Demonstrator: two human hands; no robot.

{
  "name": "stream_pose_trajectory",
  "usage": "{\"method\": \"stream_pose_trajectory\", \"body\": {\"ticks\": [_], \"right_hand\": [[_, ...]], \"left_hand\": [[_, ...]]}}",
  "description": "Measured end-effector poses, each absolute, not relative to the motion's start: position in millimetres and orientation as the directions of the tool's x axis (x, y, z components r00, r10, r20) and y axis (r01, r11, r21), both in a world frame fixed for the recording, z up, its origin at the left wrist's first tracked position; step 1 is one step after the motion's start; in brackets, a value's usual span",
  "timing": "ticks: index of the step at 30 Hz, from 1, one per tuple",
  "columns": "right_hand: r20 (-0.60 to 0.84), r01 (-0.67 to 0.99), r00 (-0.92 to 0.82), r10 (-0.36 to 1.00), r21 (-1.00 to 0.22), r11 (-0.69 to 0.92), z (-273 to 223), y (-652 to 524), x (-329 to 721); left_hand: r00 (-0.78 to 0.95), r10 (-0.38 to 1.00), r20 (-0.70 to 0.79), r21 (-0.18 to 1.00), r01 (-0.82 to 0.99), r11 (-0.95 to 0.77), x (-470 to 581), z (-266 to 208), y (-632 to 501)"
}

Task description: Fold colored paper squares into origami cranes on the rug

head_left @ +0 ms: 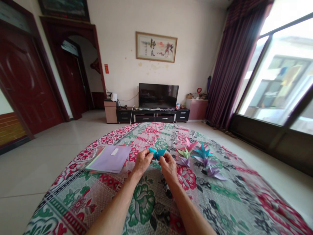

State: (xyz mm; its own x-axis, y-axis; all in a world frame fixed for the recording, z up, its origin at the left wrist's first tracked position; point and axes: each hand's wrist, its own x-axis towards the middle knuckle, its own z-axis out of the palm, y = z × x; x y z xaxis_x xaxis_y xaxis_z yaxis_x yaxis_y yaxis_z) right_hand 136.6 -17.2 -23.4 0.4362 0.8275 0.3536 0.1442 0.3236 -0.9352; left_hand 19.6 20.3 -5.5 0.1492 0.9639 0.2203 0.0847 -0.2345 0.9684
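Note:
Between my two hands is a blue origami crane (157,154), its wings spread out to both sides. My left hand (143,161) pinches the left wing between thumb and fingers. On the other side, my right hand (168,165) grips the right wing the same way. The crane is held over the patterned tablecloth (142,205), near the middle of the table. To the right of my right hand sit several folded paper cranes: a pink one (189,144), a green one (185,152), a blue one (202,151) and purple ones (215,172).
Left of my hands lies a stack of coloured paper sheets (110,160), purple on top, with a small white label (114,151). Beyond the round table's far edge stand a television (158,95) and a low black cabinet (154,116). A curtain (228,65) hangs at the right.

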Motion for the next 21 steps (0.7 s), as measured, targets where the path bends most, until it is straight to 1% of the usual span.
{"method": "stream_pose_trajectory", "body": {"ticks": [5,8,10,12,15,18,21], "right_hand": [[0.329,0.149,0.428,0.842,-0.944,0.294,-22.5,-15.7,139.4],[0.317,0.187,0.408,0.856,-0.947,0.262,-20.4,-16.9,141.7],[0.32,0.212,0.403,0.858,-0.944,0.252,-19.8,-17.5,143.0],[0.324,0.215,0.413,0.851,-0.943,0.255,-20.4,-17.5,144.0],[0.304,0.154,0.438,0.846,-0.952,0.263,-22.7,-16.3,144.5],[0.219,0.015,0.444,0.869,-0.971,0.237,-24.5,-14.5,143.8],[0.141,-0.114,0.431,0.891,-0.971,0.209,-25.5,-13.0,142.7]], "left_hand": [[0.17,0.909,0.38,0.879,0.241,-0.412,20.7,-6.4,16.2],[0.194,0.887,0.42,0.847,0.267,-0.46,21.7,-5.7,12.8],[0.194,0.884,0.425,0.847,0.26,-0.464,22.1,-5.3,11.6],[0.185,0.897,0.402,0.868,0.236,-0.438,22.6,-5.3,11.8],[0.154,0.937,0.315,0.928,0.155,-0.338,23.9,-6.2,14.1],[0.122,0.973,0.196,0.978,0.044,-0.202,25.5,-7.6,16.3],[0.085,0.99,0.11,0.994,-0.036,-0.107,26.2,-8.1,17.2]]}}
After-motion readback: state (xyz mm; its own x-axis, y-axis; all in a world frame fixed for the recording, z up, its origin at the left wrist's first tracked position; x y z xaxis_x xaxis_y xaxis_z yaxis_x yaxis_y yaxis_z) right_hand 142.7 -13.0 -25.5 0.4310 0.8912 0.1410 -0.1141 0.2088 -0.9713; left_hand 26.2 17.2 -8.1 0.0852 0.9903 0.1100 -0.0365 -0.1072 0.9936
